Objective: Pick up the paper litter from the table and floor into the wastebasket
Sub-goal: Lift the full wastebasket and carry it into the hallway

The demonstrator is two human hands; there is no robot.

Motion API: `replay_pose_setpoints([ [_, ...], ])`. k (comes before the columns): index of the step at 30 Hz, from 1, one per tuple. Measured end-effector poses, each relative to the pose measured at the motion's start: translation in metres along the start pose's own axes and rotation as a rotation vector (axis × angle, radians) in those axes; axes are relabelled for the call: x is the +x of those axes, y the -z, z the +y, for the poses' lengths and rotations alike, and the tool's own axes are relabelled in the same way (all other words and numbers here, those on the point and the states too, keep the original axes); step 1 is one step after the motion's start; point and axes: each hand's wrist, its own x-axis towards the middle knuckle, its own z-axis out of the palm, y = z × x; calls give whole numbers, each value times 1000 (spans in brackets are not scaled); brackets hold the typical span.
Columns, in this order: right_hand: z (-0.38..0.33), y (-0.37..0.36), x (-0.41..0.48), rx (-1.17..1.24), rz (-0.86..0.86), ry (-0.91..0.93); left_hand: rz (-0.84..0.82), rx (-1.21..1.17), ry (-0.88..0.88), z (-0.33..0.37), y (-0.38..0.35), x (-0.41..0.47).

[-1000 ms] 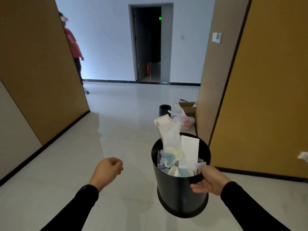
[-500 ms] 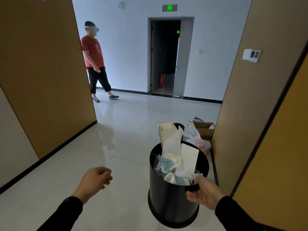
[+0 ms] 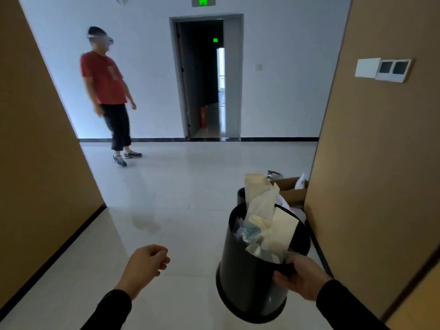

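Observation:
A black round wastebasket (image 3: 242, 282) hangs tilted in the air at the lower right, off the floor. My right hand (image 3: 301, 279) grips its near rim. It is stuffed with paper litter (image 3: 264, 225): white sheets, crumpled pieces and a tall beige carton sticking out above the rim. My left hand (image 3: 145, 264) floats at the lower middle with the fingers curled shut and nothing in it.
A person in a red shirt (image 3: 107, 91) stands at the corridor's far left. A dark open doorway (image 3: 206, 77) is ahead. A cardboard box (image 3: 291, 189), a plastic bag and a second black bin (image 3: 241, 195) sit by the brown right wall (image 3: 371, 163). A brown wall (image 3: 35, 151) lines the left.
I have moved forward along the corridor with the wastebasket; the box and doorway are nearer. The person in red has come into full view. My left hand stays curled.

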Motion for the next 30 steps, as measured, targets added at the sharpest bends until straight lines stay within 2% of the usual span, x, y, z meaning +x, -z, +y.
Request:
replay_pose_setpoints([
  [7, -77, -42, 123, 72, 57, 18, -104, 53, -63, 47, -45, 165],
  [15, -189, -80, 268, 213, 110, -1, -170, 90, -58, 113, -94, 341],
  [21, -252, -66, 334, 312, 208, -25, -336, 195, -121, 159, -158, 464],
  [26, -285, -43, 394, 448, 396, -3, -547, 278, -231, 212, -251, 566],
  [30, -286, -39, 408, 679, 501, 11, -748, 320, -340, 261, -327, 609],
])
